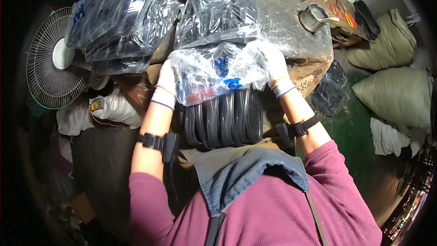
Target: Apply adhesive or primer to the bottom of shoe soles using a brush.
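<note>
- Film of a clear plastic bag (200, 70), marked in blue and red, stretches between the two hands, in front of the person's body.
- The left hand (167, 76), in a white glove, is at the bag's left edge; the right hand (274, 64), gloved alike, is at its upper right corner. Glare and crumpled film hide most of the fingers, so I cannot tell whether they pinch the film or spread inside it.
- A bundle of glossy black curved pieces (221, 123), set side by side in a row, lies just below the bag, nearer the person; the film covers its far end.
- Just beyond the bag, a wrapped black bundle (221, 9) lies on the bench (284, 18); to its left is a taller pile of wrapped bundles (123, 20).
- At the bench's right side stands a metal cup (313, 17), with red and yellow loops (348, 19) beyond it.
- A round fan (43, 64) stands at far left, a white sack (119, 109) near it.
- Two olive sacks (384, 41) sit at far right.
- Black straps (152, 142) circle both forearms.
</note>
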The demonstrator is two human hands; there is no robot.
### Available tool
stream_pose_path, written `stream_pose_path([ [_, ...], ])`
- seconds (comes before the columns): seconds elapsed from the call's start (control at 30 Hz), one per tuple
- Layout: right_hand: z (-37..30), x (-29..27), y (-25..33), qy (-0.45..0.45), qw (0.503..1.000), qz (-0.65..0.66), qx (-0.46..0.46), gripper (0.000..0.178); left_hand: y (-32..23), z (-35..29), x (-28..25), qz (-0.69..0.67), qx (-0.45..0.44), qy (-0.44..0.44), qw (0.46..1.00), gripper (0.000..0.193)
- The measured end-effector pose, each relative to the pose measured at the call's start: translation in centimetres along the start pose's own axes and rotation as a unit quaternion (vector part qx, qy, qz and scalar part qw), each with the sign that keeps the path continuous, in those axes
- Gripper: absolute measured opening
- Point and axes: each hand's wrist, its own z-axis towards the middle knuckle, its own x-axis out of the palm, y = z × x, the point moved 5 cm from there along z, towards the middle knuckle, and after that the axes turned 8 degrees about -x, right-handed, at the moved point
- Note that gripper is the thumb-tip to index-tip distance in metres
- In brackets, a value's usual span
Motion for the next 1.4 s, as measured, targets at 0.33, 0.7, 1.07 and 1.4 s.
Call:
stream_pose_path([
  [0.33,7.7,-9.5,12.5,-0.062,0.986,-0.011,-0.157,0.031,-13.6,-6.4,20.0,0.222,0.155,0.056,0.961,0.058],
  [0.7,14.2,-19.2,27.5,-0.116,0.825,-0.327,-0.447,0.042,-18.0,-13.4,38.8,0.561,0.506,0.037,0.654,0.046],
  [1.07,-2.8,-50.4,9.8,0.055,0.639,-0.698,-0.319,0.058,-7.2,-11.6,15.5,0.523,0.272,-0.211,0.780,0.045],
  [1.4,7.4,-36.7,9.3,-0.034,0.854,-0.516,-0.062,0.036,-7.5,-6.6,21.2,0.640,0.426,-0.235,0.595,0.027],
])
